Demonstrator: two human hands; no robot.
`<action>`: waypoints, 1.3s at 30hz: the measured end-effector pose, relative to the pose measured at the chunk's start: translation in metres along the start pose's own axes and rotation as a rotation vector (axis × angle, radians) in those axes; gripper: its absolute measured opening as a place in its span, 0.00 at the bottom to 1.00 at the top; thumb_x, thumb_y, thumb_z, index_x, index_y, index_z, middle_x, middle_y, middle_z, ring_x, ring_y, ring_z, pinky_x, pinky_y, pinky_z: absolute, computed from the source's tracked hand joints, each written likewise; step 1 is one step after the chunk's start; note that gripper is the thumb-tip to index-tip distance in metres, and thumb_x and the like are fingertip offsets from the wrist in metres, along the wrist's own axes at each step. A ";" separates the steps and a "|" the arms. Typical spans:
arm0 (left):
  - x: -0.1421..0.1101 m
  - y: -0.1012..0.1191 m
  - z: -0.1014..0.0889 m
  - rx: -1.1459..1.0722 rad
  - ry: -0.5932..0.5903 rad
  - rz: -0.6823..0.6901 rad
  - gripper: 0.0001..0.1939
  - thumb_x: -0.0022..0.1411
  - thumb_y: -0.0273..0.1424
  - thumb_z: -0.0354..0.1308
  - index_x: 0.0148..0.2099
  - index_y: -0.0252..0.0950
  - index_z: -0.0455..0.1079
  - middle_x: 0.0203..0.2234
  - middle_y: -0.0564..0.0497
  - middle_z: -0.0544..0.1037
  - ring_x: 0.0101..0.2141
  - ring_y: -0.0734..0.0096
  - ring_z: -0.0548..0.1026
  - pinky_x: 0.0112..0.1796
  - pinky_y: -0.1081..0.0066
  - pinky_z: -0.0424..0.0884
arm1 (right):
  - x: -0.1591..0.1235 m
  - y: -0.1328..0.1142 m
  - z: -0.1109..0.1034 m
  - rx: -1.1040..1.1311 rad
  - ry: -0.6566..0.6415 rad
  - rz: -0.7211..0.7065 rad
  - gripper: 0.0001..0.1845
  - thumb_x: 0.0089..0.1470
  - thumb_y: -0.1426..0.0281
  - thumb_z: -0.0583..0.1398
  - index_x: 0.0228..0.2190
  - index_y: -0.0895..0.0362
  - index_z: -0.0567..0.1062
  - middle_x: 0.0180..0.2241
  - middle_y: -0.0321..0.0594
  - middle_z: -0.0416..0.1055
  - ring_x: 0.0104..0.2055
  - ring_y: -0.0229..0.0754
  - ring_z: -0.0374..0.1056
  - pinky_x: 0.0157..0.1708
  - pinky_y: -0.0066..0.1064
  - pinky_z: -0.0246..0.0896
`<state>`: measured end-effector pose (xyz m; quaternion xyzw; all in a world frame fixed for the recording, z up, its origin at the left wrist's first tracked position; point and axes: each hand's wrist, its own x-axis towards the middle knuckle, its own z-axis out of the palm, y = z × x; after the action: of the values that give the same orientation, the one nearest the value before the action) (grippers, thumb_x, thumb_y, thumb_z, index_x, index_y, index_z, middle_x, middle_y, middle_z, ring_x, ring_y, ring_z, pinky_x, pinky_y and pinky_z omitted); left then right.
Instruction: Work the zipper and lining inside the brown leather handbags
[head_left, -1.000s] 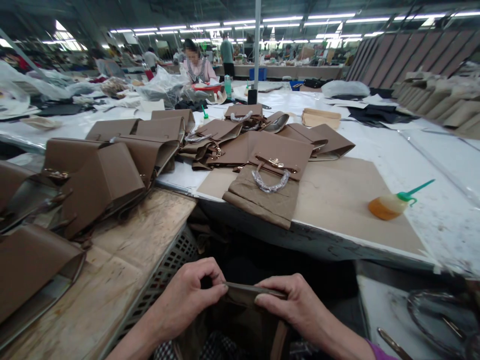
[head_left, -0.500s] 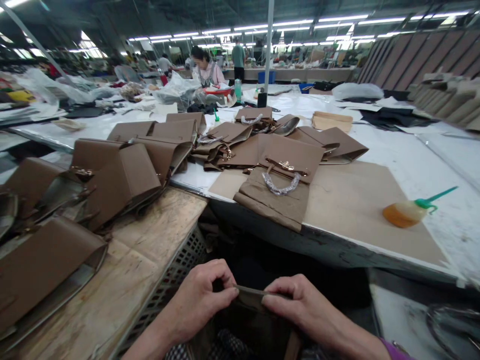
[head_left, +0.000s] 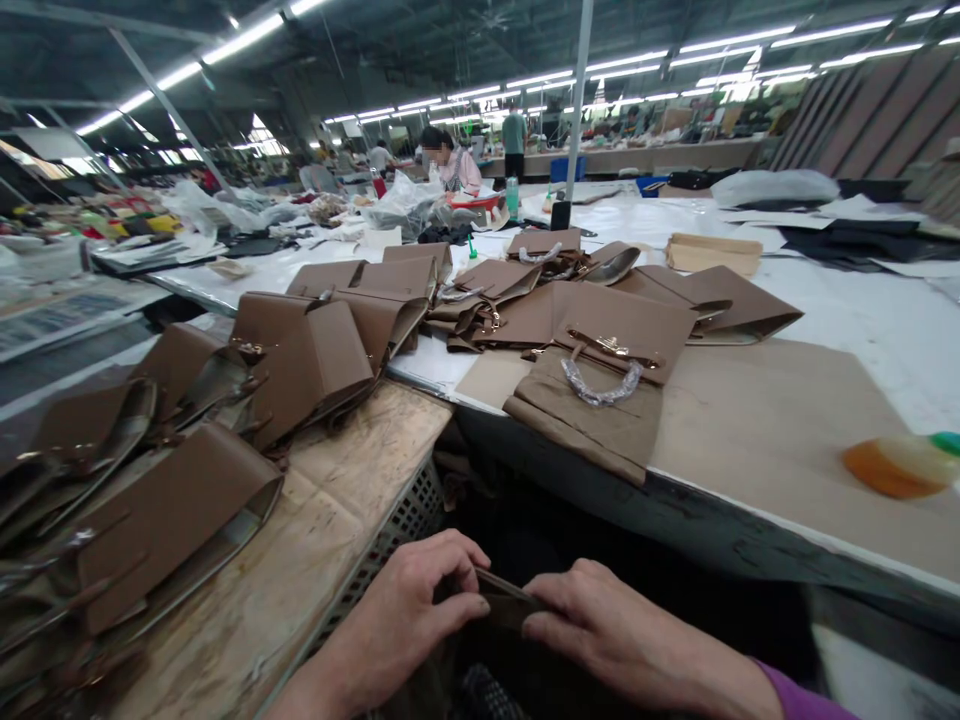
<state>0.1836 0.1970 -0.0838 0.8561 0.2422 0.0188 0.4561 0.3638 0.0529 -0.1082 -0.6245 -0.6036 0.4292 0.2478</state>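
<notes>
Brown fabric (head_left: 507, 588) — both hands (head_left: 504, 612) pinch its edge.

Amber-liquid bottle (head_left: 896, 467) with a green cap over on the right of the white surface (head_left: 847, 320), puffy clear plastic bundle (head_left: 774, 187) farther back, black sheets (head_left: 847, 243) nearby. Somebody in a pink top (head_left: 463, 172) is by a red basin (head_left: 476, 202), teal bottle (head_left: 512, 198) just beside it.

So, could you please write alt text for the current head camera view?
A right hand pinches dark brown material by its edge, the left hand also at that edge, before a white worktable strewn with brown handbags; more bags crowd a stained bench at left.
</notes>
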 end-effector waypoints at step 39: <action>-0.021 -0.008 -0.004 -0.171 0.060 -0.232 0.04 0.59 0.26 0.56 0.38 0.39 0.66 0.30 0.57 0.76 0.34 0.69 0.74 0.34 0.74 0.66 | 0.032 -0.019 0.007 0.038 0.038 -0.039 0.14 0.58 0.68 0.56 0.44 0.51 0.78 0.35 0.37 0.79 0.36 0.41 0.73 0.34 0.26 0.58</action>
<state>0.1608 0.1941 -0.0836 0.7796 0.3504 0.0123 0.5190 0.3450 0.0851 -0.1034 -0.6160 -0.6025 0.4236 0.2793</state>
